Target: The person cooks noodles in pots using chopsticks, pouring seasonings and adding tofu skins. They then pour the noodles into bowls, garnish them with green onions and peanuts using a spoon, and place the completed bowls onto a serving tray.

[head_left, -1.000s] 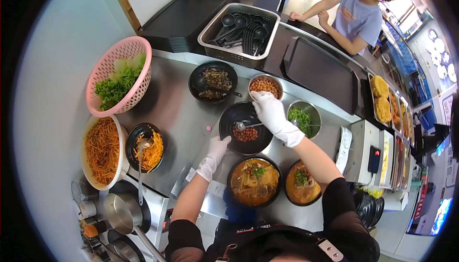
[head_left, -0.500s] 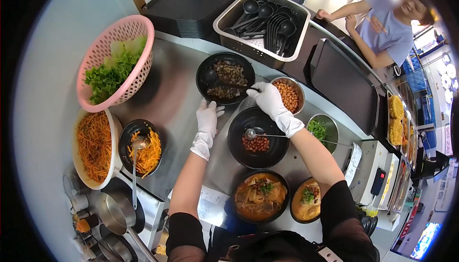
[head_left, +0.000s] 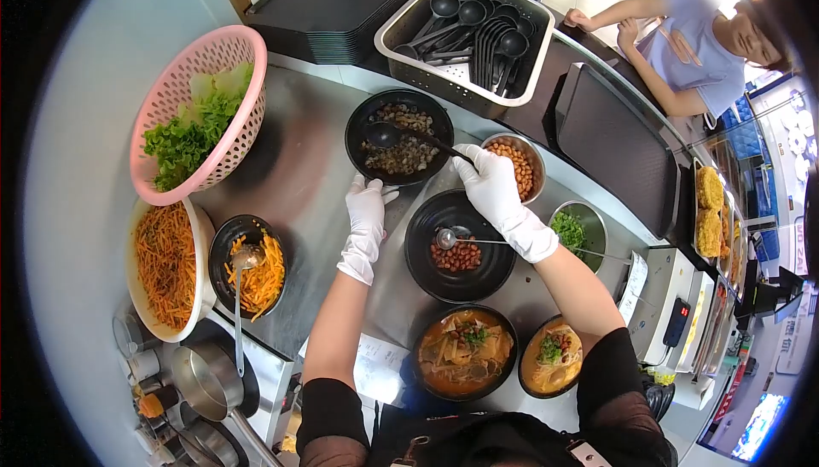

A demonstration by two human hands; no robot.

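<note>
My right hand (head_left: 490, 184), in a white glove, grips the handle end of a black ladle (head_left: 418, 136). The ladle's bowl is over the left part of a black bowl (head_left: 351, 147) of chopped grey-brown pieces in dark liquid. At that bowl's near rim is my gloved left hand (head_left: 367, 211), its fingertips against the edge and partly hidden there. Below my right hand stands another black bowl (head_left: 426, 211) with red peanuts (head_left: 456, 255) and a small metal spoon (head_left: 446, 238). Beside my right hand, a metal bowl (head_left: 541, 168) contains golden-brown beans or nuts.
Two filled soup bowls (head_left: 465, 352) stand nearest me. Shredded carrot (head_left: 166, 266) and a pink lettuce basket (head_left: 141, 160) are at left. A steel container (head_left: 388, 45) of black ladles stands behind. Chopped greens (head_left: 570, 230) are at right. Across the counter sits a person (head_left: 691, 53).
The ladle's bowl has risen into clearer view above the chopped pieces. My right hand has moved slightly right. My left hand stays at the bowl's rim, and the view has shifted a little.
</note>
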